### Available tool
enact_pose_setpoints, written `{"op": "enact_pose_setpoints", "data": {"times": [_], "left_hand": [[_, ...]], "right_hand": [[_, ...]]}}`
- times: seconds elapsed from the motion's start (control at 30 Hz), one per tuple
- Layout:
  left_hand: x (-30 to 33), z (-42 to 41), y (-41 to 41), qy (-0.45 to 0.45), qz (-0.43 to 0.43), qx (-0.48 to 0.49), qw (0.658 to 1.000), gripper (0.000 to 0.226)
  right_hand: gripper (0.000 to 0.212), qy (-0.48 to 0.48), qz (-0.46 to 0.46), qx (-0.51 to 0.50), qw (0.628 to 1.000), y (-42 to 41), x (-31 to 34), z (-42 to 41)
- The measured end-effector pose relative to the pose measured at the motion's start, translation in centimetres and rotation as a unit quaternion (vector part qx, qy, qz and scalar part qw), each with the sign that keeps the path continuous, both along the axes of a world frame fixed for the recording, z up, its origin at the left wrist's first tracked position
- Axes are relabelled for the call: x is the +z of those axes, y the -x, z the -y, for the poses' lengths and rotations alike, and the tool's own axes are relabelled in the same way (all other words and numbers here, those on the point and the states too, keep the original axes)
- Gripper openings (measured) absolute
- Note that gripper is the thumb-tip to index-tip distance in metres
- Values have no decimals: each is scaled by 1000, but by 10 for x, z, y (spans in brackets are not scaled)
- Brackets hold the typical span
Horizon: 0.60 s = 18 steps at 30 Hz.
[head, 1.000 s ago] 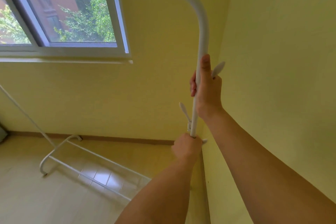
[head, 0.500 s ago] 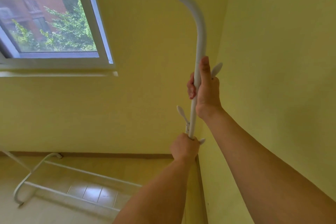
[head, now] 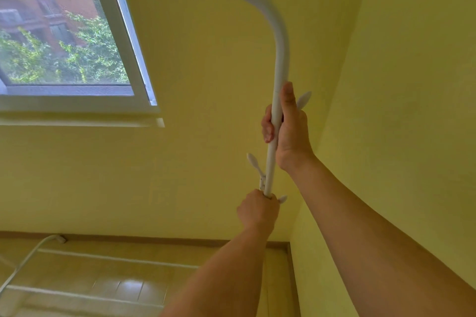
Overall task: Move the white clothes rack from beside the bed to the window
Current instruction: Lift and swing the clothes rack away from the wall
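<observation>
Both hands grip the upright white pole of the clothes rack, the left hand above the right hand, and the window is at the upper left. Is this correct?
Not quite. The head view shows the right hand higher on the upright pole of the clothes rack, with the left hand gripping below it, under the small hooks. The rest is correct: both hands grip the pole and the window is at the upper left.

I am in a room of a home: plain yellow painted walls (head: 206,136) meet in a corner at right, a white-framed window (head: 123,59) sits upper left, and glossy pale floor tiles (head: 128,288) with a brown skirting board (head: 154,240) lie below.
</observation>
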<state>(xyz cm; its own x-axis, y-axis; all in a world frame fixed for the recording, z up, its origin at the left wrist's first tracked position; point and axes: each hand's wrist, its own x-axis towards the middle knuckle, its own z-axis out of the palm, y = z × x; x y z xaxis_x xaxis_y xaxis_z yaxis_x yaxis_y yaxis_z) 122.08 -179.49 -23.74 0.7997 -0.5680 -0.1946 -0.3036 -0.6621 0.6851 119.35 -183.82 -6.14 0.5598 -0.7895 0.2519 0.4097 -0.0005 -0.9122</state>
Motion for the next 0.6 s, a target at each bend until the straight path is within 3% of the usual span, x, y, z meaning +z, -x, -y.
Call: {"op": "enact_pose_setpoints", "data": {"times": [0.6], "left_hand": [[-2, 8, -97, 44, -38, 163, 985, 24]], "right_hand": [[64, 3, -16, 104, 994, -119, 0, 7]]}}
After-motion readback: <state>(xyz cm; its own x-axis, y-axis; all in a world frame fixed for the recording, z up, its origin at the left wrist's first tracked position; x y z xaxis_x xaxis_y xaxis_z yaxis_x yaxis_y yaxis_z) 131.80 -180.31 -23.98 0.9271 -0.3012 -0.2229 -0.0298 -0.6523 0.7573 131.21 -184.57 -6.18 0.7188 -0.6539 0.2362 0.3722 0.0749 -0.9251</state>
